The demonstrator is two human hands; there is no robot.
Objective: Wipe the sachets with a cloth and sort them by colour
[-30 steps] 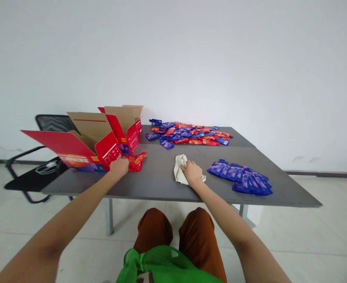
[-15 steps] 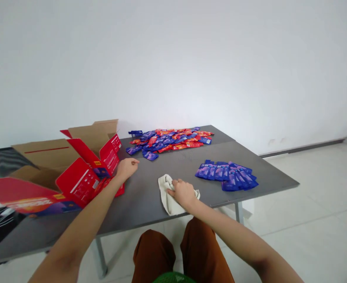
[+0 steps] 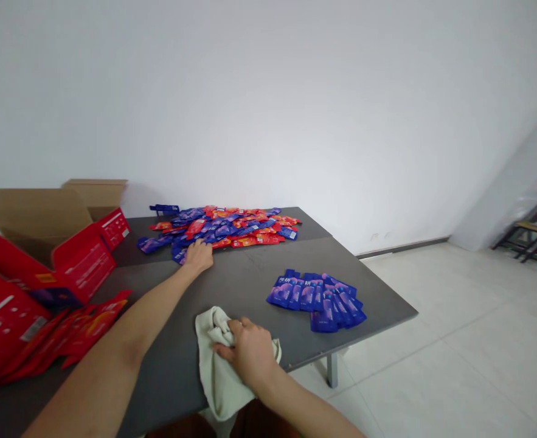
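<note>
My left hand (image 3: 199, 256) is stretched out to the near edge of a mixed pile of red and blue sachets (image 3: 232, 226). Its fingers are slightly apart and reach onto a blue sachet (image 3: 179, 253); the fingertips are partly hidden. Under my right hand (image 3: 252, 353) lies a crumpled off-white cloth (image 3: 218, 371), with the thumb and fingers gripping its folds near the table's front edge. To the right of the cloth, several blue sachets (image 3: 316, 298) lie overlapping in a fanned group.
Open red cardboard boxes (image 3: 83, 261) stand on the left of the dark table (image 3: 250, 274). Several red sachets (image 3: 90, 328) lie in front of them, beside my left forearm. A white wall rises behind the table. Stools (image 3: 533, 234) stand far right.
My left hand has moved forward from beside the boxes to the pile's front edge. My right hand still grips the cloth. The view has shifted to the right and closer.
</note>
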